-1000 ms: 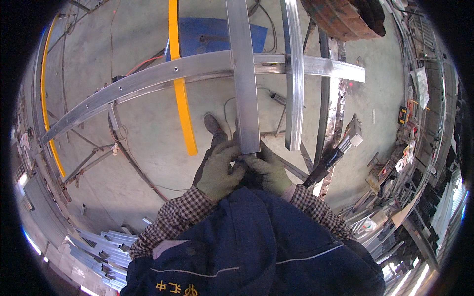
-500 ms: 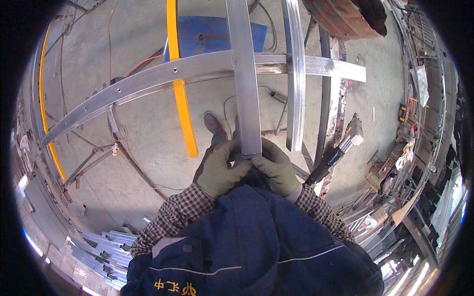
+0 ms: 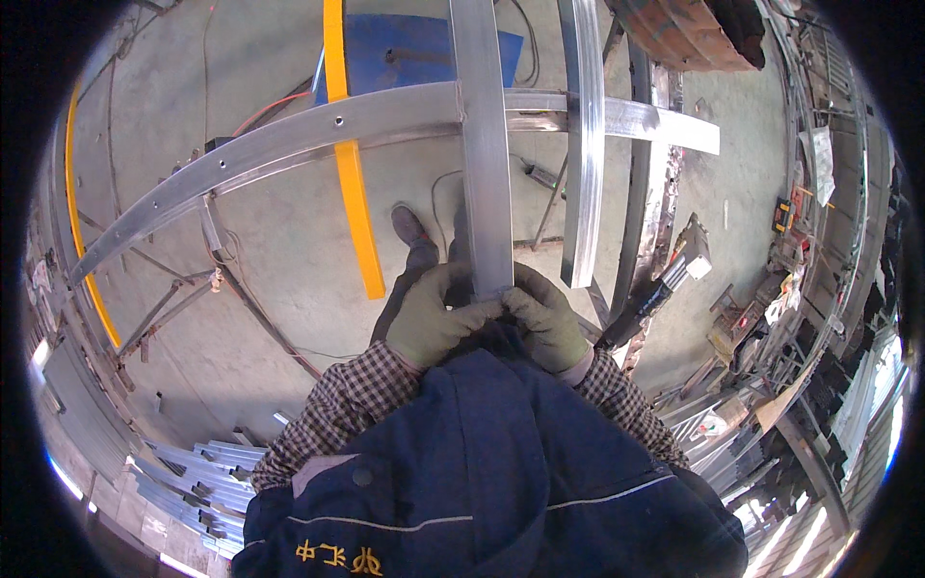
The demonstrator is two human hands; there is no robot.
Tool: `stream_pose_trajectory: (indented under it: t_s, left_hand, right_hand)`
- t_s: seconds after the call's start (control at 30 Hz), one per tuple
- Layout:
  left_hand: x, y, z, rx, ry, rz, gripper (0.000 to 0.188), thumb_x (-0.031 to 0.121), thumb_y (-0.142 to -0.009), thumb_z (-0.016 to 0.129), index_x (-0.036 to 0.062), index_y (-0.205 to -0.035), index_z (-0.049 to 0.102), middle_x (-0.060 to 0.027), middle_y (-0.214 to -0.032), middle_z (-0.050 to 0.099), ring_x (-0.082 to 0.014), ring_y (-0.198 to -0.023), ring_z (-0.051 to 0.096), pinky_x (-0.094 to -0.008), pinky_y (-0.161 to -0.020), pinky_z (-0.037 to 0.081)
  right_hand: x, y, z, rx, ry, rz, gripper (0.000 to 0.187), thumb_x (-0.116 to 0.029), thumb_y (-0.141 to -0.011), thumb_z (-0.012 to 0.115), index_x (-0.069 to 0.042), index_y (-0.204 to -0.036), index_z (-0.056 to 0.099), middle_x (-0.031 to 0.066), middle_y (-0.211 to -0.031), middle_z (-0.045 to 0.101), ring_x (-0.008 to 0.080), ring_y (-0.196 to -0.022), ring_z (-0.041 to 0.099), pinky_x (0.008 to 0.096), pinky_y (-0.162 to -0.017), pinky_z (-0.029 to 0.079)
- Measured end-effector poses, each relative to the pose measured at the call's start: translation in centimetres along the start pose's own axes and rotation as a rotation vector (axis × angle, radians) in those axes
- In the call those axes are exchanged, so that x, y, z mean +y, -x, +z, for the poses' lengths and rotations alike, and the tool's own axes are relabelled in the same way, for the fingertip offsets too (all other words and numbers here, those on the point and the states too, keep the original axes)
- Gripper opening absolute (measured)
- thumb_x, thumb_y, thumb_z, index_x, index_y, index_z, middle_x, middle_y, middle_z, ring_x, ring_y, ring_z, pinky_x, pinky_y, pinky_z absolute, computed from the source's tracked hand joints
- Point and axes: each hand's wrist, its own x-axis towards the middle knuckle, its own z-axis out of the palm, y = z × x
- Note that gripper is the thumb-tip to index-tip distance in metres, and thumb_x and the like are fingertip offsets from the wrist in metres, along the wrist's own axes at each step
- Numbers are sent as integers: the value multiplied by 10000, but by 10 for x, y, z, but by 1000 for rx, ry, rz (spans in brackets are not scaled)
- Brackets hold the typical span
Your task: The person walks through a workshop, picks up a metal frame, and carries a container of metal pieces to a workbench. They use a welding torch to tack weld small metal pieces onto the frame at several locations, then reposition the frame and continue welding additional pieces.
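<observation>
Both hands wear greenish work gloves and grip the near end of a grey square metal tube [image 3: 485,164]. My left hand [image 3: 436,316] wraps its left side, and my right hand [image 3: 545,320] its right side; the thumbs come together at the end face. Farther out, the tube meets a long metal crossbar [image 3: 279,135] with small holes, which stretches left and right. A shorter shiny metal tube [image 3: 583,173] lies to the right of my right hand. Left of my left hand, a yellow bar [image 3: 357,212] passes under the crossbar.
A blue sheet [image 3: 414,58] lies beyond the crossbar. At the upper right is a rusty drum-like container [image 3: 694,34]. A dark power tool [image 3: 660,289] rests on a steel beam at the right. Cut metal profiles [image 3: 198,486] are stacked at the lower left, and thin legs and cables cross the floor.
The view has shifted slightly, so the frame sits a little higher in it. My thumbs have moved together over the tube's end; both hands keep hold of the tube.
</observation>
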Motion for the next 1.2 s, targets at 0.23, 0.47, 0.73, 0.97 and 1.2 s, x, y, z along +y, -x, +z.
stream_pose_trajectory:
  t_s: [0.23, 0.47, 0.73, 0.97, 1.2]
  left_hand:
    - [3, 1, 2, 0, -15, -65, 581, 312, -897, 886, -28, -1313, 666, -141, -1212, 750, -216, -1106, 705, -365, -1002, 549]
    - [7, 4, 5, 41, -56, -74, 561, 288, -899, 861, -51, -1296, 657, -152, -1195, 741, -223, -1087, 701, -367, -994, 552]
    - [1, -4, 6, -63, 171, -31, 551, 251, -894, 870, -40, -1310, 655, -146, -1217, 727, -215, -1080, 694, -358, -985, 553]
    - [-8, -7, 6, -1, 92, 55, 652, 368, -853, 917, -40, -1297, 670, -138, -1163, 734, -193, -1037, 692, -341, -921, 564]
    - [-2, -9, 1, -37, 96, -29, 718, 518, -811, 918, -25, -1233, 711, -164, -1065, 744, -207, -936, 710, -340, -831, 576]
  right_hand:
    - [-9, 2, 4, -11, 62, -2, 487, -229, -1043, 714, 84, -1398, 598, 139, -1273, 713, 191, -1132, 683, 328, -1005, 551]
    - [-18, 8, 10, 29, 175, -2, 497, -241, -1056, 704, 82, -1413, 581, 124, -1247, 716, 175, -1112, 684, 323, -991, 557]
    - [-31, 5, 13, -70, 171, 37, 662, -367, -1049, 722, 81, -1487, 508, 131, -1280, 695, 187, -1125, 679, 339, -1007, 556]
    - [-34, 5, 8, -116, 571, -78, 870, -607, -991, 712, 103, -1453, 509, 153, -1298, 690, 200, -1152, 673, 345, -1008, 553]
    - [-44, 1, 5, -45, 538, 70, 822, -642, -1020, 649, 89, -1384, 557, 143, -1241, 698, 188, -1105, 679, 330, -953, 558]
